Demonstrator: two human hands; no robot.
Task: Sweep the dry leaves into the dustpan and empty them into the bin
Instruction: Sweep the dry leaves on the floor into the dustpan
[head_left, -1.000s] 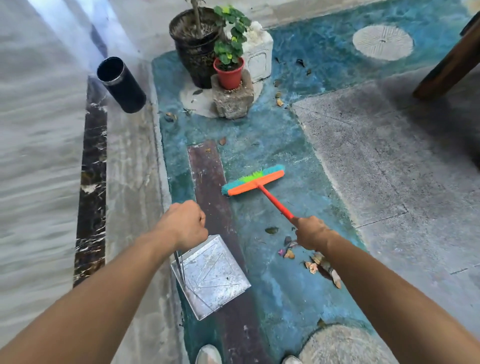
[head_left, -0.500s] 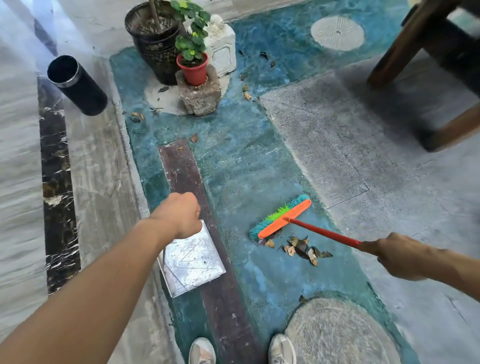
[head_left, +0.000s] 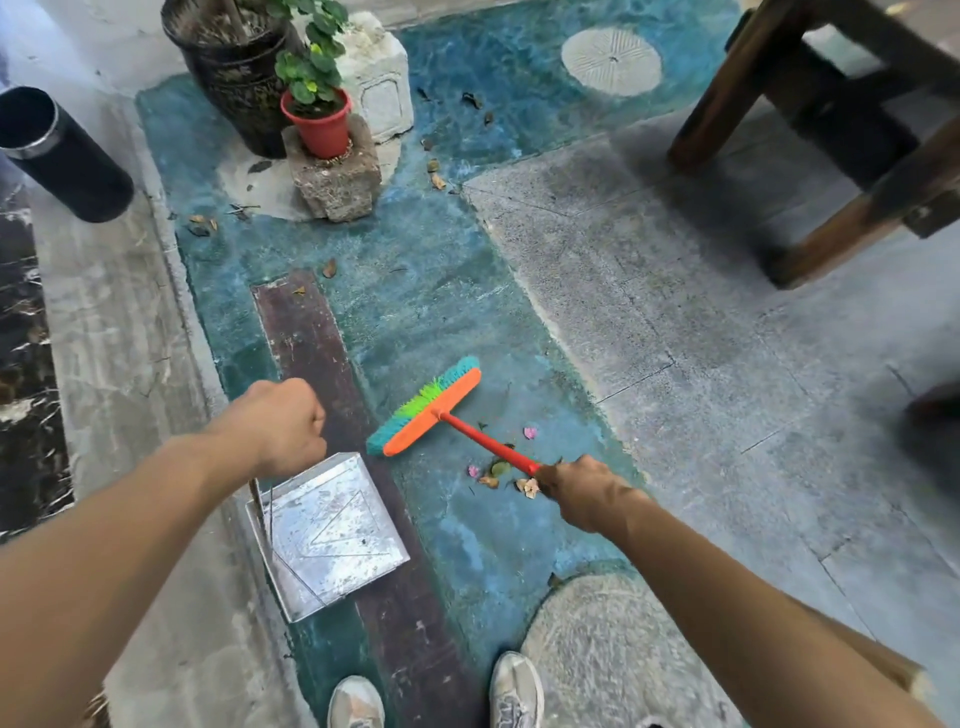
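My right hand (head_left: 584, 491) grips the red handle of a broom (head_left: 427, 410) whose orange head with green and teal bristles rests on the blue floor. A small cluster of dry leaves and pink petals (head_left: 501, 475) lies under the handle, just in front of my right hand. My left hand (head_left: 283, 423) is closed on the thin upright handle of a metal dustpan (head_left: 330, 532), which sits flat on the floor left of the leaves. The black cylindrical bin (head_left: 57, 150) stands at the far left. More leaves (head_left: 435, 174) lie near the plant pots.
A large black pot (head_left: 236, 73), a red pot with a green plant (head_left: 318, 122) on a stone block, and a white stone block stand at the top. Dark wooden furniture legs (head_left: 831, 130) fill the upper right. My two shoes (head_left: 436, 699) show at the bottom edge.
The broom head has swung left toward the dustpan, past the leaf cluster, which is now behind it. My right hand moved left and closer. The view shifted slightly.
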